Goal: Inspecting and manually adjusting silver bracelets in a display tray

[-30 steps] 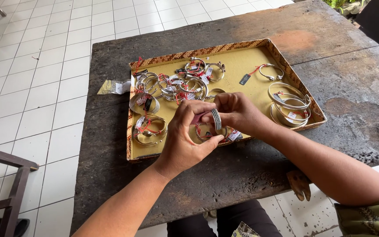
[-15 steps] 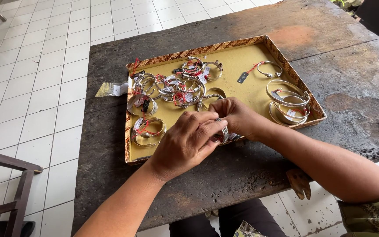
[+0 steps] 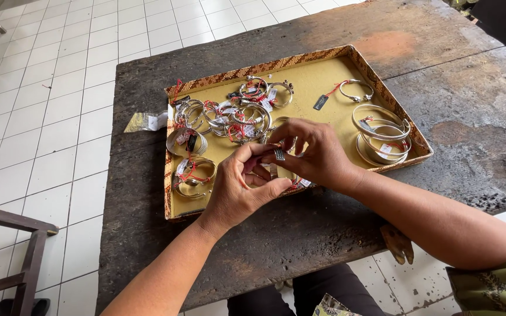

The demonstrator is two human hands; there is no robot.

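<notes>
White floor tiles all around, and a worn dark wooden table [image 3: 300, 234] with a shallow tray [image 3: 382, 88] on it, patterned rim and mustard-yellow lining. Both hands meet over the tray's near edge. The left hand [image 3: 244, 190] and right hand [image 3: 314, 155] are pinched together on one silver bracelet [image 3: 277, 155]; only a short bit of the band shows, sitting right between the left thumb and the right fingertips, with the rest hidden inside the grip. Both hands are curled tight around it, fingers closed, not spread. Behind the knuckles sits a tangled pile of bangles [image 3: 238, 114] with red strings and small tags, and off to the right a neat stack of plain bangles [image 3: 382, 137].
</notes>
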